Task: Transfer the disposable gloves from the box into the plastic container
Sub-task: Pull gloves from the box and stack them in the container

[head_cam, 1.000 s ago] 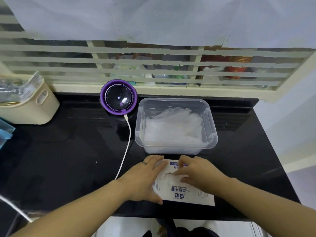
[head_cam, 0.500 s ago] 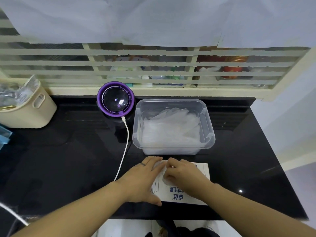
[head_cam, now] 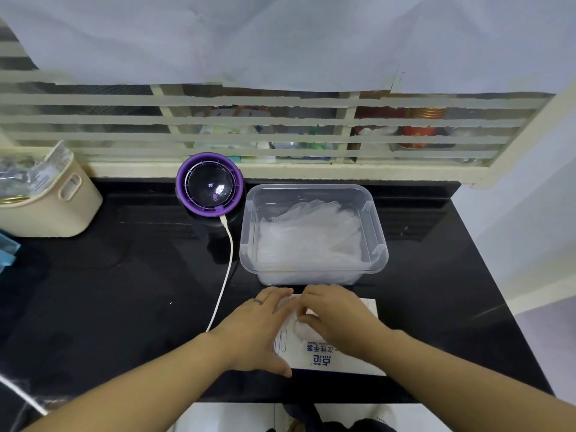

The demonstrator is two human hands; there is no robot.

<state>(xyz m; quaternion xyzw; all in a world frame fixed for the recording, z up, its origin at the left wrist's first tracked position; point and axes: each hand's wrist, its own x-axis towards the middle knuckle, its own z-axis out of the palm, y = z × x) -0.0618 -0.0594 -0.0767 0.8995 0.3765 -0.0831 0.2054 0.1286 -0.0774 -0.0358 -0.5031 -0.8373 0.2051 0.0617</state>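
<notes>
Glossy black stone counter [head_cam: 124, 291] carries a clear, round-cornered plastic container [head_cam: 382, 244] holding crinkly translucent gloves [head_cam: 308, 235]. Just before it lies the flat white cardboard box [head_cam: 330, 358]. The left hand [head_cam: 255, 332] presses it with straight fingers. The right hand [head_cam: 339, 316] pinches a glove [head_cam: 300, 328], fingers curled tighter than a second ago. A round purple device [head_cam: 209, 184] and its white cable [head_cam: 229, 254] sit left of the container.

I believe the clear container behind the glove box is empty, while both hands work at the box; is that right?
Not quite: in the head view the clear container holds a layer of translucent gloves. It does sit behind the glove box, where the left hand presses and the right hand pinches a glove.
</notes>
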